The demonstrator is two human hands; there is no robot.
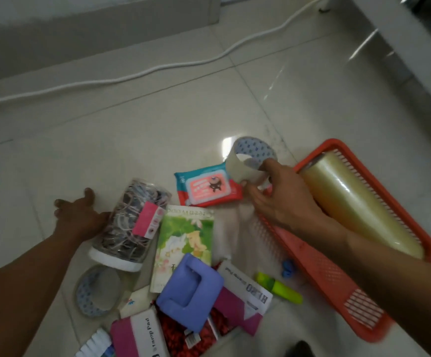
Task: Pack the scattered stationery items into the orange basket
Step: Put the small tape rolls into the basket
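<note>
My right hand (281, 197) grips a clear tape roll (250, 158) with a blue-patterned core, held just above the floor at the left rim of the orange basket (338, 274). A large clear film roll (358, 202) lies inside the basket. My left hand (77, 215) rests flat on the floor, fingers spread, touching a clear jar of rubber bands (132, 222) that lies on its side. Scattered near me are a second tape roll (98, 289), a green booklet (183, 243), a purple hole punch (191, 289), stamp pad boxes (142, 333), a green highlighter (278, 287) and a wipes pack (206, 186).
A white cable (157, 68) runs across the tiled floor beyond the items. A grey wall base (80, 47) lies at the far left and a pale furniture edge (402, 47) at the far right. A small blue clip (286, 269) sits beside the basket.
</note>
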